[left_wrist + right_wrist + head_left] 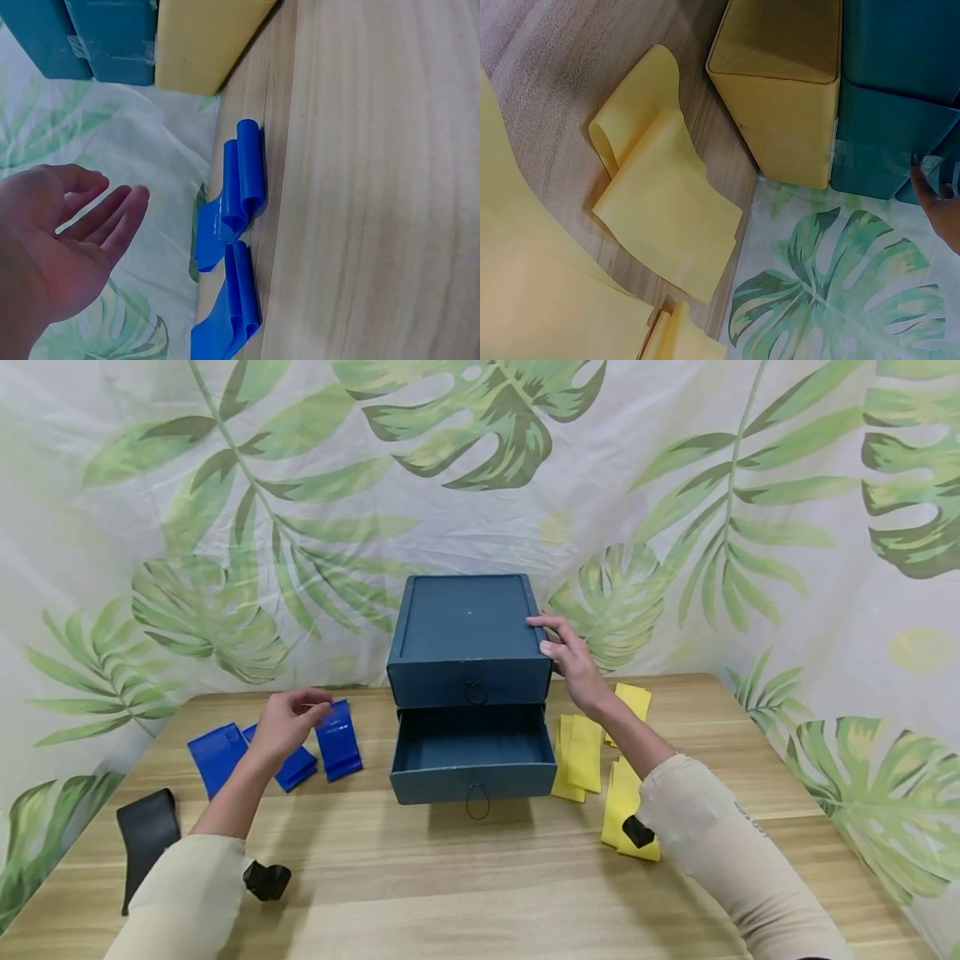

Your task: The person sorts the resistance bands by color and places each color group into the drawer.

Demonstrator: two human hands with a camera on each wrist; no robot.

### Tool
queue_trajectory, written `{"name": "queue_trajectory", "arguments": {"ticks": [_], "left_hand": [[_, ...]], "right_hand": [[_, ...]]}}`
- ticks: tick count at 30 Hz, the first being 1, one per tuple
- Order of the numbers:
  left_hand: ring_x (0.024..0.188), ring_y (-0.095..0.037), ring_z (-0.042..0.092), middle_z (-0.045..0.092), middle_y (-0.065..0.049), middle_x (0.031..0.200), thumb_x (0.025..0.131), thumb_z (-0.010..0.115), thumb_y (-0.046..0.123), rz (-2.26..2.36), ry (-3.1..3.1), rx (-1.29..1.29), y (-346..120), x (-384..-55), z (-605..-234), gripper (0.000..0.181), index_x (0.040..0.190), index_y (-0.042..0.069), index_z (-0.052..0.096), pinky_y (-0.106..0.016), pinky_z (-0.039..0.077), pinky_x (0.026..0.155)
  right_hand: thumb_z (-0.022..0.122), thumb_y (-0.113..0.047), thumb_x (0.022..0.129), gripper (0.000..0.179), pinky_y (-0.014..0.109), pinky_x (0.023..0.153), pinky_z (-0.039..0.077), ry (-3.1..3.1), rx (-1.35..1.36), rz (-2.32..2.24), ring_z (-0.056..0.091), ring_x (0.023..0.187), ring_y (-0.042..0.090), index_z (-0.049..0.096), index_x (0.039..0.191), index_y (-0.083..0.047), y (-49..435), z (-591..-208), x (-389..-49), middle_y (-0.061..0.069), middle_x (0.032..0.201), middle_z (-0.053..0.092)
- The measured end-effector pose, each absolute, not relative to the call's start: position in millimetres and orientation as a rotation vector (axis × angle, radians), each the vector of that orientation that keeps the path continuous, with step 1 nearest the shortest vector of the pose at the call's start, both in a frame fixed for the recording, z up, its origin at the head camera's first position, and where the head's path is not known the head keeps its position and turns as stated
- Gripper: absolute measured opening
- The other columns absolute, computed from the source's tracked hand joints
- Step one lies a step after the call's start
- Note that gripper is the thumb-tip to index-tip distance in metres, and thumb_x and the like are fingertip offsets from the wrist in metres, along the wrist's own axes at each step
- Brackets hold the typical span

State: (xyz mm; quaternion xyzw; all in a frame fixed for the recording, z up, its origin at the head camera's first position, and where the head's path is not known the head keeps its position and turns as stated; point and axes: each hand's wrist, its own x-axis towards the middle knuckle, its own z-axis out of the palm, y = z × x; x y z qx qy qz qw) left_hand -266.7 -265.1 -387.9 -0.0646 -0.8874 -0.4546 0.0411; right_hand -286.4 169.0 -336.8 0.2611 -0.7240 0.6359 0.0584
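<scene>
My left hand (pixel 288 722) hovers over the folded blue bands at the left, its fingers loosely bent with nothing between them. One blue band (pixel 339 742) lies just beyond its fingertips, and other blue bands (pixel 244 180) show folded in the left wrist view. My right hand (pixel 573 664) rests on the right top edge of a dark blue drawer unit (pixel 468 618), fingers extended over the rim. Below its upper drawer, a lower drawer (pixel 472 781) with a ring pull stands pulled out, its inside bare. In the right wrist view a fingertip (pixel 919 176) touches the unit's teal side.
Several folded yellow bands (pixel 585 756) lie to the right of the unit, below my right forearm. A black band (pixel 146 839) lies at the left table edge. The unit's lowest section (pixel 795 127) is yellow. Behind the wooden table (pixel 420 885) hangs a leaf-print cloth (pixel 465 527).
</scene>
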Motion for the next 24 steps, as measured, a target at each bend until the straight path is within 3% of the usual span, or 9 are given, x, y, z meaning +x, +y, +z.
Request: {"name": "queue_trajectory", "arguments": {"ticks": [3,6,8,11,15,18,20,24], "left_hand": [[0.113,-0.033,0.066,0.059,-0.034,0.135,0.111,0.045,0.013,-1.353,-2.745,-0.169,-266.3,-272.1,-390.3,0.039,0.139,-0.011,0.056,-0.019,0.052,0.078],[0.13,-0.05,0.052,0.052,-0.038,0.142,0.11,0.038,0.005,-1.34,-2.76,-0.162,-268.6,-278.6,-394.3,0.04,0.144,-0.015,0.048,-0.036,0.053,0.092],[0.137,-0.053,0.044,0.045,-0.039,0.147,0.109,0.035,0.0,-1.321,-2.788,-0.17,-270.9,-284.2,-397.7,0.042,0.147,-0.016,0.042,-0.051,0.048,0.104],[0.141,-0.057,0.035,0.038,-0.042,0.15,0.105,0.036,-0.006,-1.23,-2.853,-0.218,-274.0,-293.4,-404.2,0.045,0.148,-0.019,0.038,-0.064,0.038,0.111],[0.14,-0.061,0.032,0.034,-0.044,0.151,0.104,0.039,-0.005,-1.083,-2.947,-0.3,-274.4,-302.7,-411.3,0.047,0.148,-0.019,0.037,-0.063,0.046,0.1],[0.136,-0.061,0.039,0.036,-0.045,0.149,0.104,0.041,-0.003,-1.029,-2.992,-0.312,-273.1,-305.8,-413.4,0.046,0.148,-0.018,0.039,-0.06,0.048,0.091],[0.133,-0.061,0.042,0.039,-0.046,0.147,0.104,0.042,-0.002,-1.006,-3.012,-0.304,-273.0,-307.5,-414.6,0.045,0.146,-0.019,0.041,-0.064,0.046,0.099],[0.131,-0.063,0.043,0.042,-0.048,0.141,0.104,0.044,0.0,-0.957,-3.045,-0.273,-275.4,-311.6,-417.7,0.045,0.144,-0.019,0.042,-0.066,0.045,0.1]], "right_hand": [[0.04,-0.024,0.103,0.052,0.067,0.117,0.029,-2.197,0.793,1.923,0.023,0.155,0.041,0.042,0.148,0.003,169.4,-337.1,-286.0,0.016,0.17,0.017],[0.04,-0.023,0.104,0.052,0.067,0.117,0.029,-2.195,0.794,1.916,0.024,0.155,0.041,0.042,0.148,0.002,169.1,-336.9,-286.0,0.016,0.17,0.018],[0.041,-0.023,0.103,0.051,0.067,0.116,0.03,-2.195,0.795,1.914,0.024,0.154,0.041,0.042,0.148,0.002,168.9,-336.8,-286.1,0.016,0.17,0.018],[0.04,-0.022,0.104,0.05,0.067,0.116,0.03,-2.196,0.796,1.909,0.023,0.155,0.041,0.042,0.148,0.002,169.0,-337.1,-286.4,0.016,0.17,0.018],[0.04,-0.022,0.104,0.051,0.066,0.116,0.029,-2.191,0.798,1.912,0.023,0.155,0.041,0.042,0.148,0.003,169.5,-336.6,-286.0,0.016,0.17,0.017],[0.04,-0.023,0.103,0.052,0.066,0.116,0.03,-2.187,0.8,1.921,0.025,0.154,0.041,0.042,0.148,0.003,169.6,-336.4,-286.2,0.016,0.17,0.017],[0.041,-0.024,0.103,0.052,0.065,0.116,0.03,-2.185,0.799,1.925,0.025,0.154,0.04,0.042,0.148,0.003,169.6,-336.7,-286.4,0.016,0.17,0.017],[0.04,-0.025,0.103,0.053,0.066,0.117,0.029,-2.185,0.801,1.925,0.023,0.155,0.042,0.042,0.148,0.003,169.9,-337.5,-287.7,0.016,0.17,0.017]]}}
